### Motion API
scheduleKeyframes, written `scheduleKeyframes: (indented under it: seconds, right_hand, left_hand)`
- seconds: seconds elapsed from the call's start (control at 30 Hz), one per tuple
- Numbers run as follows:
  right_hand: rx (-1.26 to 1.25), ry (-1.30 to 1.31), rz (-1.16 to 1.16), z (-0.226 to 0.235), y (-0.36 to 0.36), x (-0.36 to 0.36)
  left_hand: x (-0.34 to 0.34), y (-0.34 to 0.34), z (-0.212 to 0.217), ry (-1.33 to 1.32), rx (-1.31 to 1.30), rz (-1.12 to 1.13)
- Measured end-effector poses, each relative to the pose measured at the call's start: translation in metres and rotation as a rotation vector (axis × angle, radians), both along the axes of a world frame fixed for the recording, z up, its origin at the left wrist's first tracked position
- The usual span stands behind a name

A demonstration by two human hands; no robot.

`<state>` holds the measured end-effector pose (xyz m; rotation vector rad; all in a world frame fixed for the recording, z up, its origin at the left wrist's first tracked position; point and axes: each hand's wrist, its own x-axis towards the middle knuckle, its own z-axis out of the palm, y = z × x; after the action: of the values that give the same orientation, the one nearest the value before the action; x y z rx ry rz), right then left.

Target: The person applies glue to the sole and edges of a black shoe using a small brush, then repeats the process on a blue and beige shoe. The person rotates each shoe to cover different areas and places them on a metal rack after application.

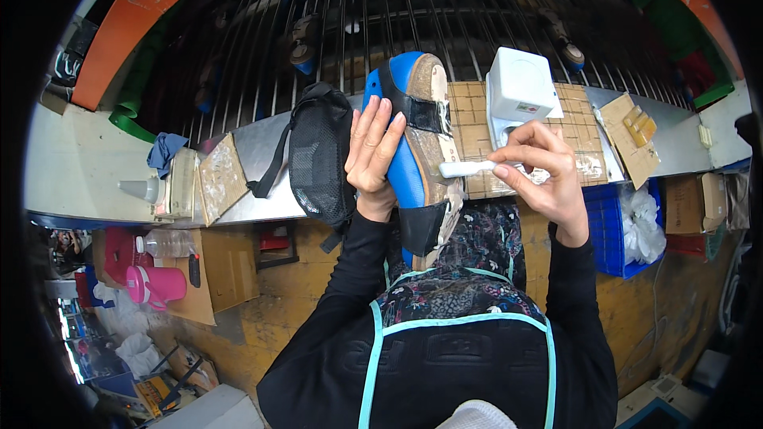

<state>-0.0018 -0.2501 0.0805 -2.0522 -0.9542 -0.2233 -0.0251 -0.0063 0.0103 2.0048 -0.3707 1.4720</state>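
Observation:
In front of me a sandal with black straps and a tan, cork-like sole edge point(435, 179) sits on a blue shoe last, tilted on its side with its underside turned to the right. My left hand point(372, 151) holds it from the left, fingers laid along the blue last; the thumb is hidden. My right hand point(543, 175) pinches a small white brush point(469, 168) between thumb and fingers. The brush's head touches the sole edge near the middle. Just beyond my right hand stands a white, box-like container point(520, 83) on a cardboard sheet point(572, 139).
A black mesh bag point(322, 159) lies left of the sandal. Further left are a blue cloth point(165, 152) and a white cone point(141, 189). A rack of metal bars point(262, 48) runs behind, with more shoes on it. A blue crate point(608, 230) with plastic bags stands right.

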Motion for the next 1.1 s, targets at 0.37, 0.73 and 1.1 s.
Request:
scheduleKeyframes:
  seconds: [0.37,0.73,1.1]
  right_hand:
    - [0.176,-0.022,-0.067,-0.017,0.008,-0.023]
    - [0.368,0.261,0.095,-0.014,0.007,-0.005]
    - [0.525,0.46,-0.122,-0.035,0.005,-0.042]
  left_hand:
    - [0.01,0.001,-0.006,-0.059,-0.018,0.12]
    - [0.014,0.019,-0.008,-0.011,0.204,0.054]
    - [0.036,0.0,0.003,-0.249,-0.07,0.277]
